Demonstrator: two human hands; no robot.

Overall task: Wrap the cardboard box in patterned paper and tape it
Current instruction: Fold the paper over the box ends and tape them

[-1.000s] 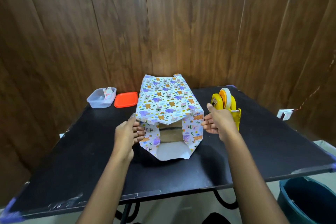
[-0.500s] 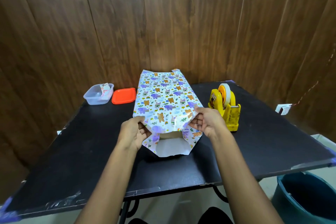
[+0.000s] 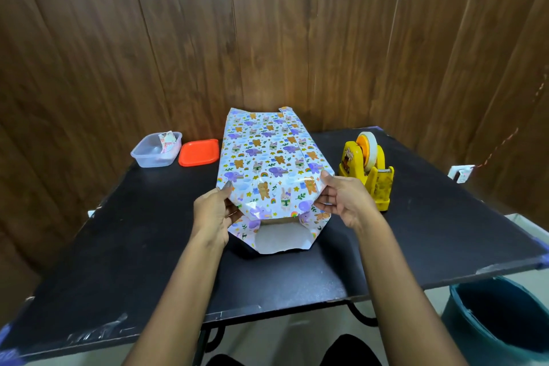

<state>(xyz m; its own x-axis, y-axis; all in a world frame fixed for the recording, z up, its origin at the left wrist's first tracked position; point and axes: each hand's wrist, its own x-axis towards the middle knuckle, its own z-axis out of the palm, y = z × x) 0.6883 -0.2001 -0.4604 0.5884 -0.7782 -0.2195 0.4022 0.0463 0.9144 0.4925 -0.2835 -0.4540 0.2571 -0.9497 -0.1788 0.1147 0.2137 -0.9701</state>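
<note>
Patterned paper (image 3: 269, 157) with bears, elephants and rabbits covers the cardboard box, which is hidden beneath it, and the parcel stands in the middle of the black table (image 3: 124, 246) with its long side running away from the person and its far end close to the wooden wall (image 3: 267, 24). A seam runs lengthwise along the top, right of centre. At the near end the top flap is folded down over the end face; the left hand (image 3: 215, 212) pinches its left corner, thumb on the printed side and fingers curled behind, and the right hand (image 3: 341, 202) pinches the right corner the same way. Below them the side flaps slant inward, and the bottom flap lies flat on the table, white side up, with a ragged near edge. A broad band of black tabletop lies between that edge and the table's front rim, and more stretches out to the left of the left forearm. A yellow tape dispenser (image 3: 367, 172) stands just beside the right hand, apart from the parcel's right edge. An orange lid (image 3: 199, 152) lies close to the parcel's left edge, with a clear plastic container (image 3: 154, 153) holding a paper scrap just beyond it. A teal bucket (image 3: 499, 324) sits below the table's right front corner.
</note>
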